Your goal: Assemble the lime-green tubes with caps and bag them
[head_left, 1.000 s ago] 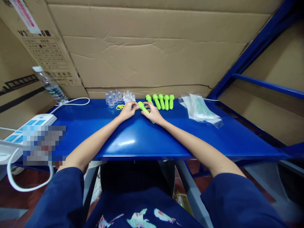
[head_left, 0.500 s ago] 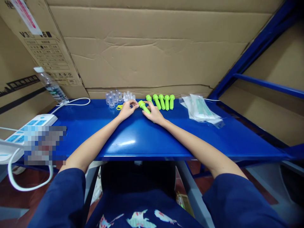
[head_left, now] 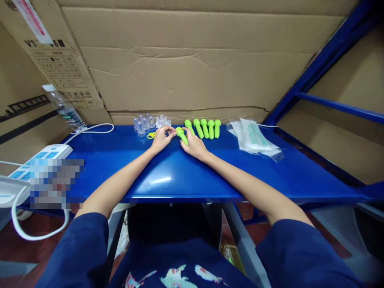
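A lime-green flashlight (head_left: 183, 137) is tilted between my hands above the table, its wide head up and to the left. My right hand (head_left: 194, 145) is wrapped round its body. With thumb and fingertips pinched together, my left hand (head_left: 162, 138) grips at the head, where a yellowish band shows. Left of that hand lie several yellow rings (head_left: 151, 136). Behind them stand several clear plastic cups (head_left: 141, 129) and some smaller clear caps (head_left: 162, 121). Several more lime-green flashlights (head_left: 204, 129) lie in a row to the right of my right hand.
The blue table (head_left: 186, 180) backs onto a cardboard wall (head_left: 192, 80). On its right lie clear plastic packets (head_left: 255, 138). At the left are a water bottle (head_left: 66, 110), a white power strip (head_left: 45, 156) with a cable, and a blurred-out item (head_left: 57, 184).
The flashlight has turned slightly more upright and shifted a little to the right. My left hand has moved slightly right along with it.
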`<state>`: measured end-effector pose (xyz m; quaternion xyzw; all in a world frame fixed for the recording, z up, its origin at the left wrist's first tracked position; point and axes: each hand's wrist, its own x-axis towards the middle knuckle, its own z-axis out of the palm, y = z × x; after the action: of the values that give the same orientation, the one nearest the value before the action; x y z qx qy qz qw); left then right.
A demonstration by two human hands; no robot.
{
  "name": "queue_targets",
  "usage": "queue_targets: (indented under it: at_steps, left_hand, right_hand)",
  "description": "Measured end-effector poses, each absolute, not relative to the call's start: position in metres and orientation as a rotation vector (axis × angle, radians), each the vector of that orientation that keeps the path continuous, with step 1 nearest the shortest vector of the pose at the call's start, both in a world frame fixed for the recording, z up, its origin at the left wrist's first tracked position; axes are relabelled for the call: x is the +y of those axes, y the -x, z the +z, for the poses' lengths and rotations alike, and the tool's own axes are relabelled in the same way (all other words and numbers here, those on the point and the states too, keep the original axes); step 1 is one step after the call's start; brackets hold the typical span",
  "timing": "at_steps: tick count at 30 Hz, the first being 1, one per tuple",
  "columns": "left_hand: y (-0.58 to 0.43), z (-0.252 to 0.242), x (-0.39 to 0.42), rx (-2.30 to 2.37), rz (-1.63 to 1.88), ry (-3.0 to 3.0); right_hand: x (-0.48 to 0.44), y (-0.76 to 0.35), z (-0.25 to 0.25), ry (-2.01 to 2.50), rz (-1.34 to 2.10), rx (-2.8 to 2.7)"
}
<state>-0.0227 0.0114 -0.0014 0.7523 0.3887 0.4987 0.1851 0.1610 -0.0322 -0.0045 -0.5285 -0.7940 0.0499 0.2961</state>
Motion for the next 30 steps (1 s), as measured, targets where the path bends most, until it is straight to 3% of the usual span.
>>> queue_targets:
  at_steps: [13,30]
  left_hand:
    - [0.017,-0.002,0.004,0.93,1.429,-2.136]
    - [0.017,0.007,-0.003,1.03,1.458,-2.127]
  right_hand:
    - [-0.025,-0.156,-0.021,1.087,0.497,-1.909]
    - [-0.026,-0.157,-0.024,1.004,0.558,-1.845]
